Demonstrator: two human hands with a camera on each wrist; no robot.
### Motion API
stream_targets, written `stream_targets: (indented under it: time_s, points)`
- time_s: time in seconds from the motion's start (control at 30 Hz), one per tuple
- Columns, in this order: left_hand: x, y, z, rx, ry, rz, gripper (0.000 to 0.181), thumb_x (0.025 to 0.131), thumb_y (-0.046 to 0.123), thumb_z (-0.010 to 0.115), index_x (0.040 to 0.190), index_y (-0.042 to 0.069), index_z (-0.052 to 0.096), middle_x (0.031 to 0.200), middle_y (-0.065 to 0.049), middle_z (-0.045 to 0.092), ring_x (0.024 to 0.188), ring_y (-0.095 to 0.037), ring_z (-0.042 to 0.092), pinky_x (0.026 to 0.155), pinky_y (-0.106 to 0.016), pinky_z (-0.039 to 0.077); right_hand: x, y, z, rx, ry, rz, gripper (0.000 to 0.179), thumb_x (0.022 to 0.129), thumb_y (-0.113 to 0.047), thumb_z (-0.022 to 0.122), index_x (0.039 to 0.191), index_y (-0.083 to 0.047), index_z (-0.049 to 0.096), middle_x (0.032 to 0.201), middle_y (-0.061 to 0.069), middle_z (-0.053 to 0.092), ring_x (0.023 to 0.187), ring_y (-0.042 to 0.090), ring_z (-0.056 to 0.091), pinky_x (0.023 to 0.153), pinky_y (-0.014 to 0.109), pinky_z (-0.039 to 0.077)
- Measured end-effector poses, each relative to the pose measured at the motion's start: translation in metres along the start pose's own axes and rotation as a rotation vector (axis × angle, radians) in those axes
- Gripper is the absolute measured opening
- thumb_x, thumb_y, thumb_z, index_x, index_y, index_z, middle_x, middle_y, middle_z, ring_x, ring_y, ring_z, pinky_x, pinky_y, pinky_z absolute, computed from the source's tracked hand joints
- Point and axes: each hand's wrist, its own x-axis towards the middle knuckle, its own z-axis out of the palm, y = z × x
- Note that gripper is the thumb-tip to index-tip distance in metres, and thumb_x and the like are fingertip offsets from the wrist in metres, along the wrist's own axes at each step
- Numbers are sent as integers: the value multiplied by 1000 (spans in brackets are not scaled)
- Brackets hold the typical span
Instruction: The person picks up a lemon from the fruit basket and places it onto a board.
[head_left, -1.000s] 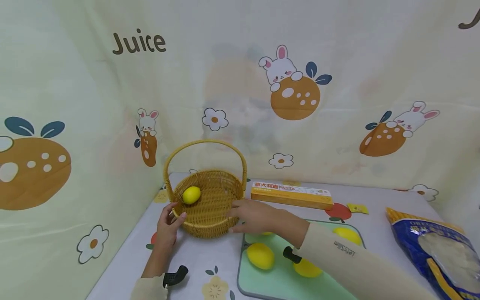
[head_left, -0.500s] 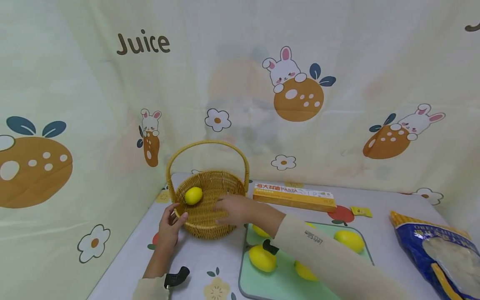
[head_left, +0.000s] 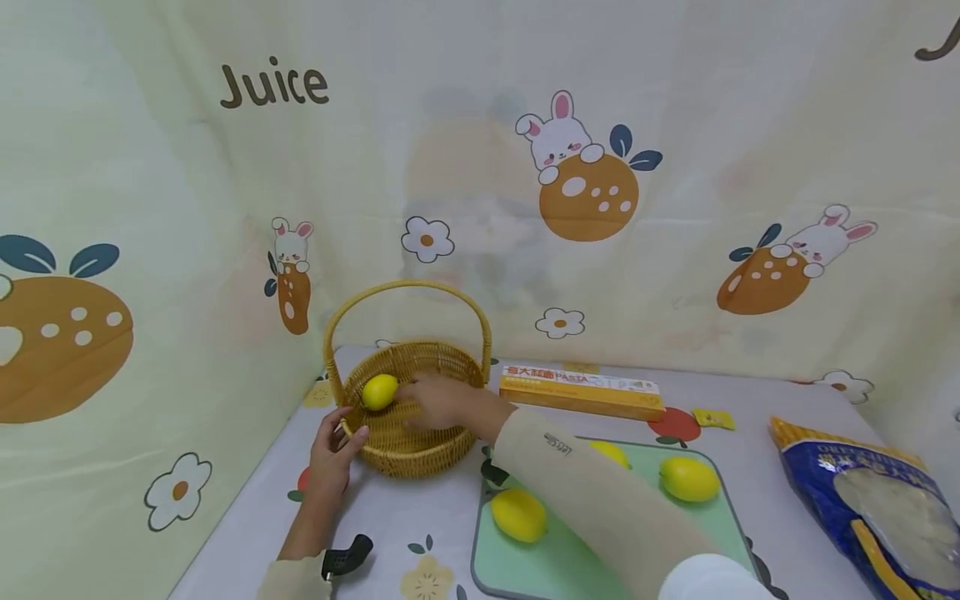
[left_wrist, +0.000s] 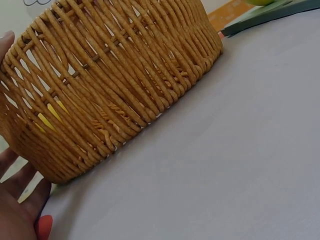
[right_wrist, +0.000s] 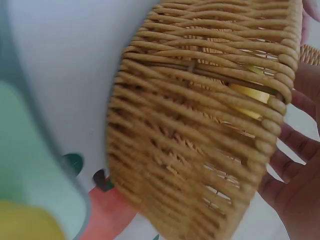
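A round wicker basket (head_left: 408, 462) with a tall arched handle stands at the back left of the table. One yellow lemon (head_left: 380, 392) lies inside against its left wall, and shows through the weave in the right wrist view. My left hand (head_left: 332, 454) grips the basket's left front rim, thumb over the edge and fingers outside; the left wrist view shows those fingers (left_wrist: 32, 197) against the wicker. Reaching over the right rim, my right hand (head_left: 442, 400) is inside the basket, fingertips right beside the lemon. Its fingers (right_wrist: 295, 145) look spread and loose in the right wrist view.
A pale green board (head_left: 525, 575) with a grey edge carries several lemons (head_left: 519, 515), partly covered by my right sleeve. Behind it lies a long pasta box (head_left: 581, 393). Farther right are a small yellow packet (head_left: 712, 418) and a blue plastic bag (head_left: 825, 483).
My right hand has moved left, from the basket's right rim deep into the basket, close to the lemon. My left hand keeps its grip on the rim; the lemon stays in place.
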Motion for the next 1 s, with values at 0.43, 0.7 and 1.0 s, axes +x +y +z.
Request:
stream_targets:
  time_s: [0.43,0.7,1.0]
  points:
    - [0,-7,2,10,28,4,51,94,25,67,139,17,46,153,-6,32,138,-31,33,109,-52,32,39,-12,24,37,48,100,61,93,-45,62,148,-30,41,154,5,29,138,22,33,106,46,37]
    - [4,-3,1,10,26,44,52,93,26,68,138,15,46,152,-8,33,136,-34,34,108,-54,32,52,-13,27,17,35,70,80,91,-45,66,156,-25,23,161,8,14,145,24,20,113,40,27]
    - [5,-3,-1,13,13,52,53,93,26,68,139,14,45,151,-8,32,135,-33,35,107,-52,34,56,-1,33,174,7,139,85,86,-45,72,155,-30,24,161,2,16,144,23,23,112,49,27]
